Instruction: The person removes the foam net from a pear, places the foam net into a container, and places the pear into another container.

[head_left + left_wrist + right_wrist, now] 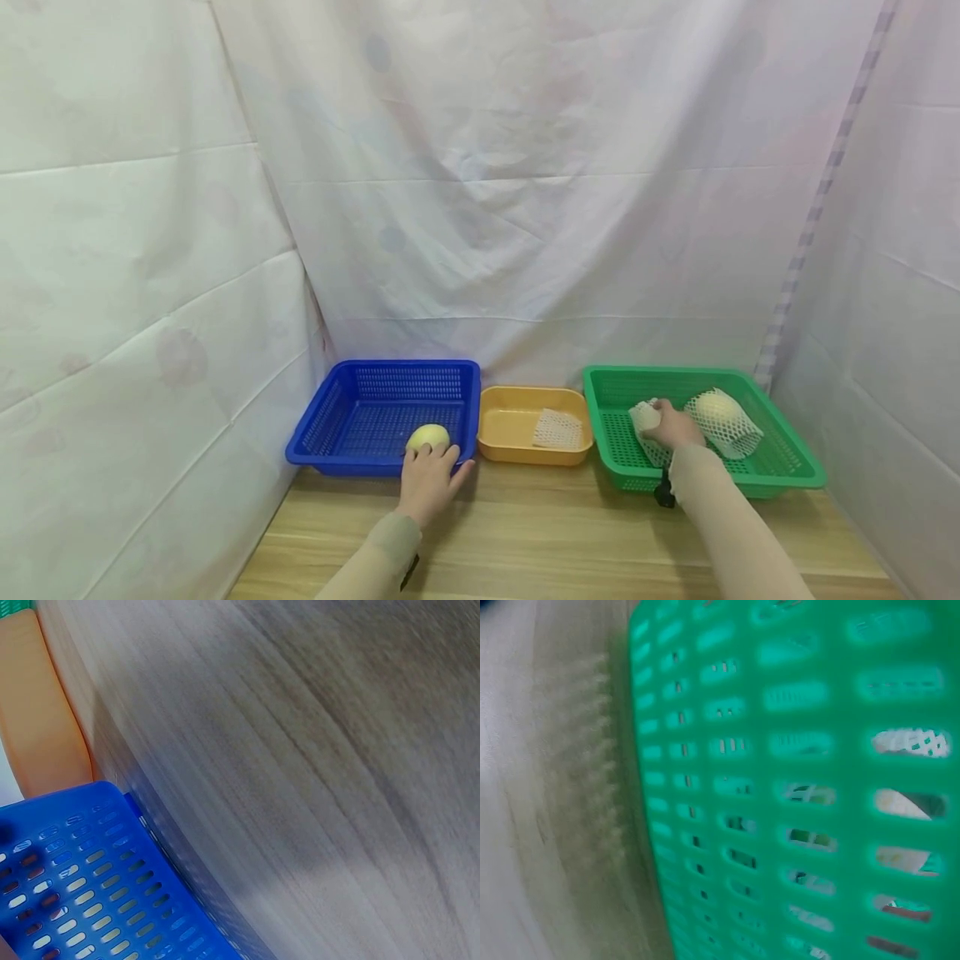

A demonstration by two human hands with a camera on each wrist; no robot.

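My left hand [429, 483] reaches over the front rim of the blue basket [309, 454]. Its fingertips touch a round, pale yellow fruit [429, 436] inside, while the thumb points away to the right. In the green basket [798, 477], my right hand [677, 427] grips a white foam net sleeve [647, 421], with something pale inside it. Just right of that hand lies another pale yellow fruit [716, 408] in its own foam net. The left wrist view shows mostly the basket's holed side; through the green wall in the right wrist view, only scraps of netting show.
Between the two baskets stands a shallow orange tray [517, 454] holding a flattened foam net [558, 429]. All three rest on a wooden table [540, 533]. White cloth [510, 208] hangs behind and along both sides.
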